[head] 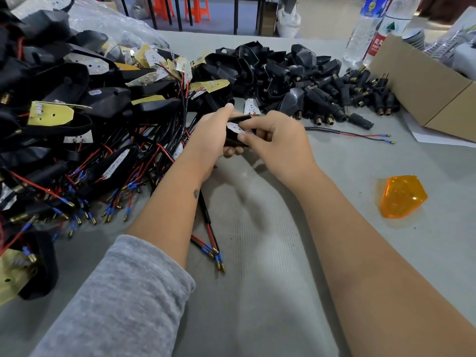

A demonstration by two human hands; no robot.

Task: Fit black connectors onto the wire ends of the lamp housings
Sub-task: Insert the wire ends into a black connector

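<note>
So right now I've got one lamp housing (235, 136) up off the tabletop (270, 253), both hands wrapped on it. My left hand (211, 135) cups it from underneath with the thumb over the top edge, and my right hand (278, 143) pinches the near end, fingertips on the little white LED board inside. Its red and black wires (206, 217) hang down under my left wrist and lie on the tabletop, blue sleeves and brass tips near my forearm.

No connector in either hand yet, so I'd say I'm at the pick-up-and-orient stage. The black connectors (360, 96) sit in a heap at the far right, well apart from what I'm holding, beside a cardboard box (425, 91). Next move, I reckon: free my right hand, grab one from the heap, then line up those brass tips with it. Fiddly bit is getting both thin wires seated without bending them.

Left of me is the big tangle of wired housings (77, 112), wire ends fanned out toward me. Behind my hands there's a pile of bare black shells (257, 70). A loose wire pair (360, 136) lies to the right, and an orange lens (401, 197) sits alone nearer me. Grey ribbed mat surface, two water bottles (371, 29) at the back, orange stools (195, 9) on the floor beyond.
</note>
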